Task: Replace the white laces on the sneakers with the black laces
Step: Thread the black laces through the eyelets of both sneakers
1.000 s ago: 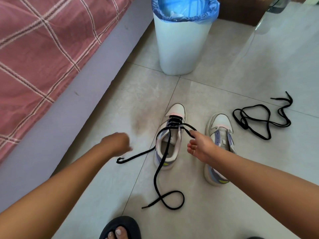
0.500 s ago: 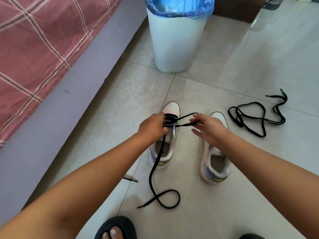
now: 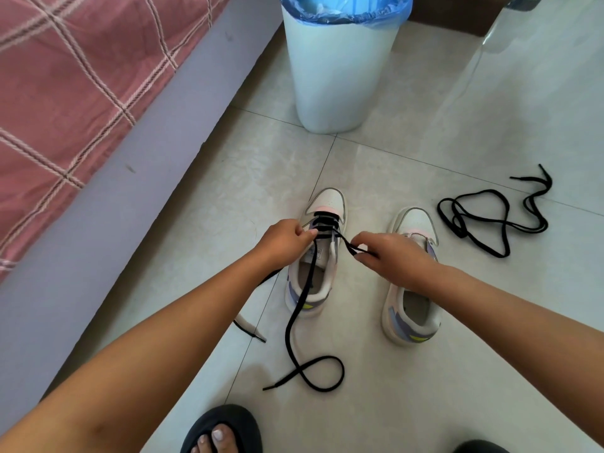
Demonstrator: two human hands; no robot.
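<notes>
A person's left hand pinches the black lace at the left sneaker eyelets mid-floor while the right hand grips its other end, apparently to thread it; a spare black lace waits nearby.

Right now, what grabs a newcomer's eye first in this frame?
Both hands at centre: the left hand pinches at the eyelets of the left sneaker, while the right hand pinches the black lace coming off it. A second black lace lies loose on the tiles at right, beside the unlaced right sneaker. A white bin stands behind.
</notes>
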